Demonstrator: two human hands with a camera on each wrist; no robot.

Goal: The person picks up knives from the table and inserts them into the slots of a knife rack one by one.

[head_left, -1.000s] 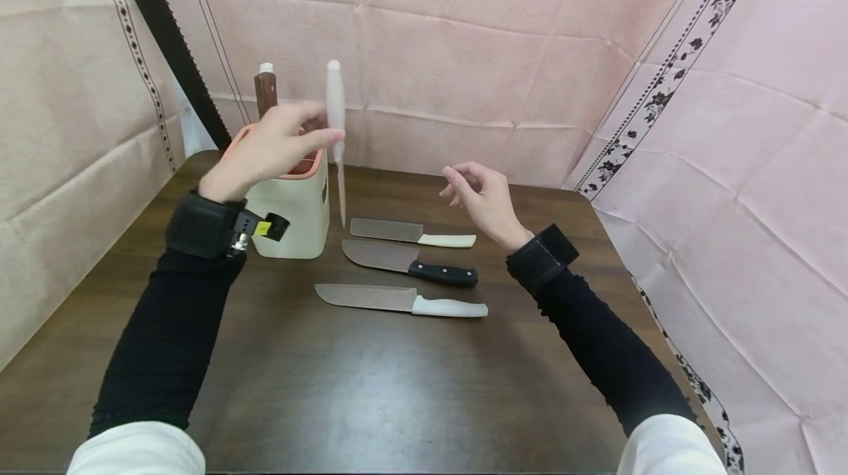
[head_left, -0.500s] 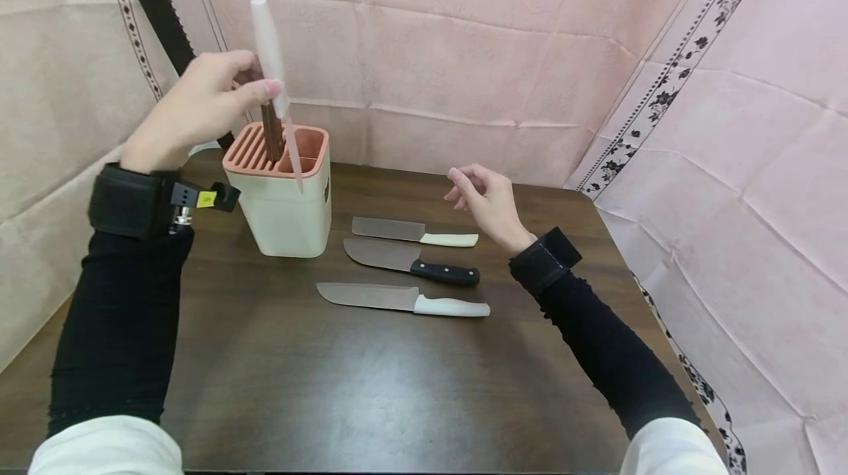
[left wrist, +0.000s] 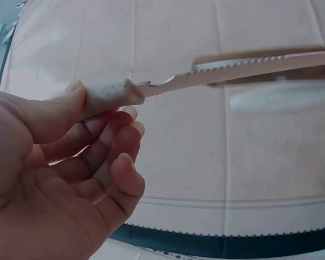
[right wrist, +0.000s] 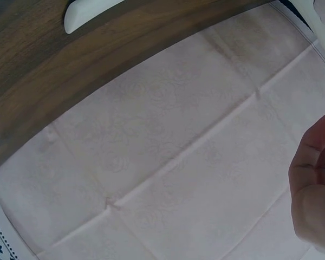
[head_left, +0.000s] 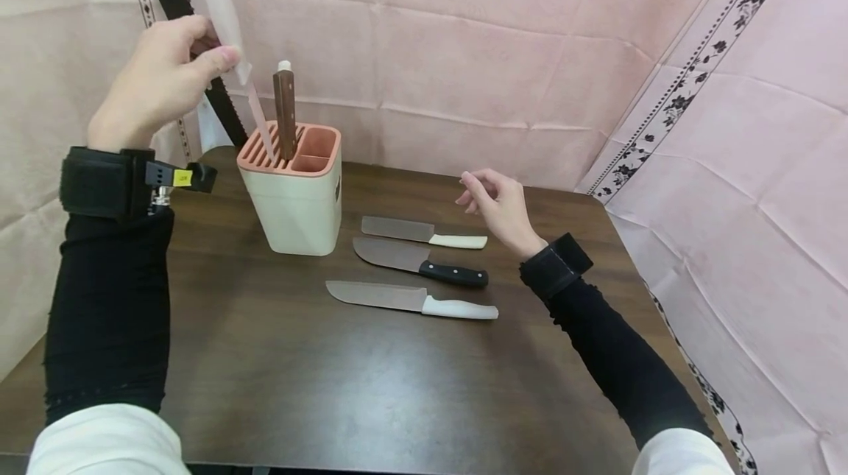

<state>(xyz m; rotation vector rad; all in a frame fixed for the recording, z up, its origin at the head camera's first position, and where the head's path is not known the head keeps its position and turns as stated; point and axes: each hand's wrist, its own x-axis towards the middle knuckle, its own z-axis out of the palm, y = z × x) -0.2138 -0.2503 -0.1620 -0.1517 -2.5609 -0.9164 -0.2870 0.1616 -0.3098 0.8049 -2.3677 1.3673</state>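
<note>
My left hand (head_left: 152, 81) pinches the white handle of a narrow knife (head_left: 221, 4) between thumb and fingers. The blade slants down, its tip at the slotted top of a cream knife block (head_left: 294, 213); whether the tip has entered a slot I cannot tell. In the left wrist view this knife's blade (left wrist: 244, 70) shows a toothed edge near another handle. A brown-handled knife (head_left: 285, 110) stands upright in the block. My right hand (head_left: 500, 210) hovers past the knives with fingers loosely bent, holding nothing; the right wrist view catches only part of that hand (right wrist: 314, 200).
Three knives lie side by side right of the block: a cleaver with a cream handle (head_left: 458, 241), a black-handled knife (head_left: 453, 274) and a white-handled knife (head_left: 460, 308). Pink cloth (head_left: 464, 77) hangs behind and beside the brown table (head_left: 371, 386).
My left hand has carried the white-handled knife leftward and up, from right of the block to over its slots. The right hand keeps its pose. The head view has shifted slightly.
</note>
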